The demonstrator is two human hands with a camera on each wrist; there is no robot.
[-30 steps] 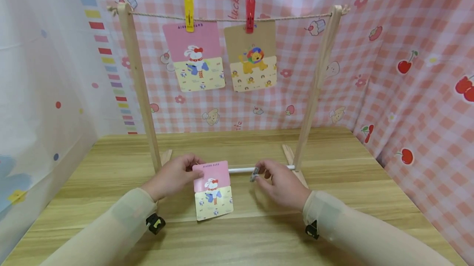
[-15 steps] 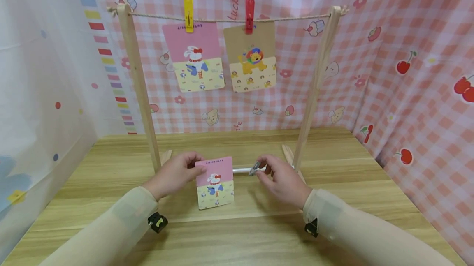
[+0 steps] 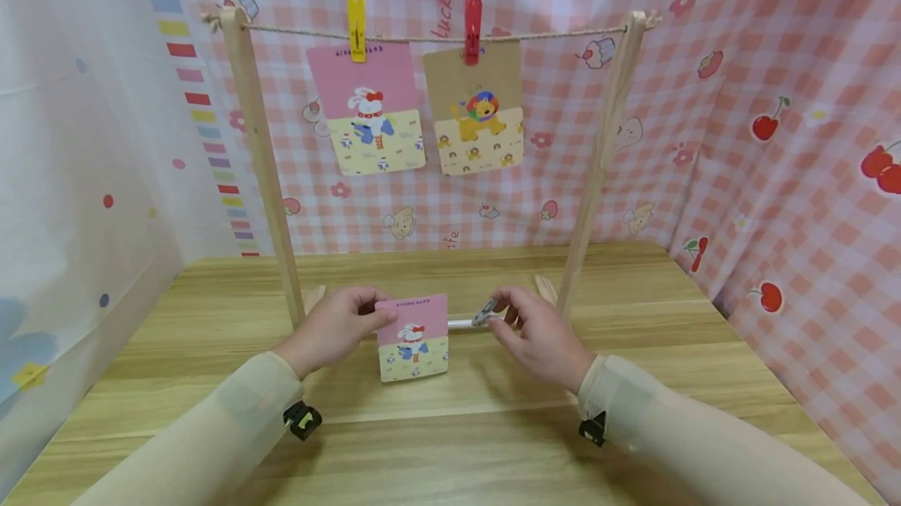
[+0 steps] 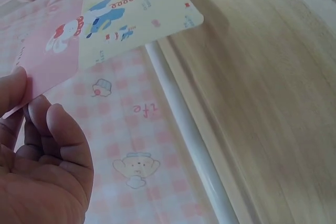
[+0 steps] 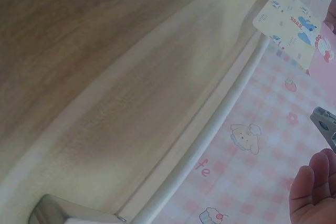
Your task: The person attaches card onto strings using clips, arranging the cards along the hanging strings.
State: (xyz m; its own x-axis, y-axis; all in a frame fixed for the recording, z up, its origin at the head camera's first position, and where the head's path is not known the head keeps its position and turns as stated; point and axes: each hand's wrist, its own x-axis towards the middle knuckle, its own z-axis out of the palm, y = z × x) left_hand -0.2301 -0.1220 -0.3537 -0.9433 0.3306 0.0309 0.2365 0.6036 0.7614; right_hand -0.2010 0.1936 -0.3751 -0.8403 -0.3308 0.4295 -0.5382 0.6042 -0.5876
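Observation:
My left hand point(image 3: 338, 330) pinches a pink and cream card point(image 3: 414, 338) with a white rabbit picture by its upper left edge, thumb in front. The card hangs a little above the table, tilted, as the left wrist view point(image 4: 121, 17) also shows. To its right, my right hand point(image 3: 538, 338) holds a grey clothespin point(image 3: 483, 313) between thumb and fingers, apart from the card. On the rope point(image 3: 296, 30) behind hang a matching rabbit card point(image 3: 366, 111) under a yellow clothespin point(image 3: 357, 25) and a brown lion card point(image 3: 475, 127) under a red clothespin point(image 3: 473, 29).
Two wooden posts point(image 3: 256, 154) carry the rope, standing on feet on the wooden table point(image 3: 450, 443). A white rod point(image 3: 461, 324) joins them low down, behind my hands. A checked pink cloth point(image 3: 422, 209) hangs at the back.
My left hand has lifted the card slightly and moved it a little to the right. My right hand has risen slightly, with the clothespin still in its fingers. The hanging cards stay put.

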